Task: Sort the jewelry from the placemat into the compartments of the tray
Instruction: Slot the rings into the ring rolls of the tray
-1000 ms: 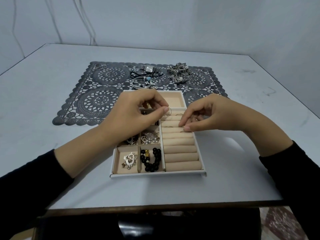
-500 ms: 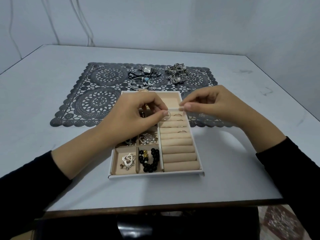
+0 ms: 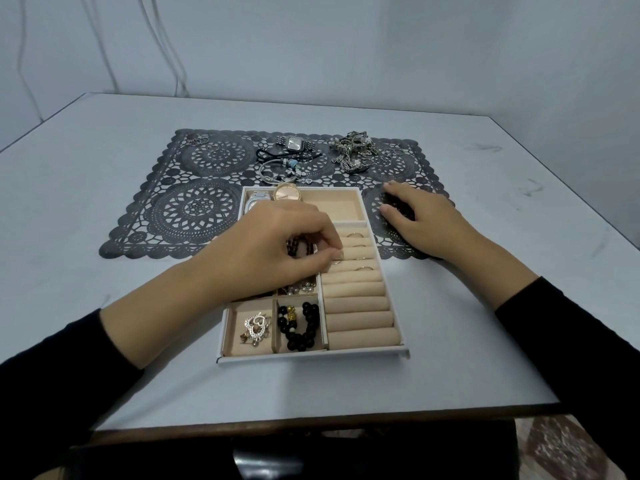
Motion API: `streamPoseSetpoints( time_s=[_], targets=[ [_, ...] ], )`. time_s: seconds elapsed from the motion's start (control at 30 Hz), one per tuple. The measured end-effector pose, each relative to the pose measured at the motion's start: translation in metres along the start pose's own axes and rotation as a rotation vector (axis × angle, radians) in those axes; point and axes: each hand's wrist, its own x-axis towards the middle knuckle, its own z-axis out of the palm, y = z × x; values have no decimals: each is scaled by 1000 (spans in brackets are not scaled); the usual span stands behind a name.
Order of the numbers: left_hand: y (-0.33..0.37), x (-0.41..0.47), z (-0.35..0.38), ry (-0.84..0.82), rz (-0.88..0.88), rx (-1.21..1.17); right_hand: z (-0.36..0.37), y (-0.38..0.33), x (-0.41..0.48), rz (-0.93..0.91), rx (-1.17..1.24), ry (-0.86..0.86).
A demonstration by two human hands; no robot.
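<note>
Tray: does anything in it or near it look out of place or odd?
Mostly tidy. The gold watch in the far-left compartment of the tray leans up over the far rim instead of lying flat. On the placemat, the chains lie in a tangled heap.

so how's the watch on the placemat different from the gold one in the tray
The placemat watch has a square face and silver link band; the gold watch has a round face. The first lies on the placemat, unsorted; the second sits in the far compartment of the tray. Both faces show.
</note>
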Motion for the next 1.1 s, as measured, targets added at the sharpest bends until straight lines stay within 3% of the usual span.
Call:
streamPoseSetpoints(
  time_s=[0.47, 0.97, 1.1],
  targets=[
    [1, 1, -4, -122, 17, -52, 0, 0, 0, -18, -31, -42],
    [-1, 3, -4, -147, -138, -149, 0, 2, 1, -30, -23, -45],
    [1, 5, -5, -168, -250, -205, 0, 2, 1, -34, -23, -44]
  ],
)
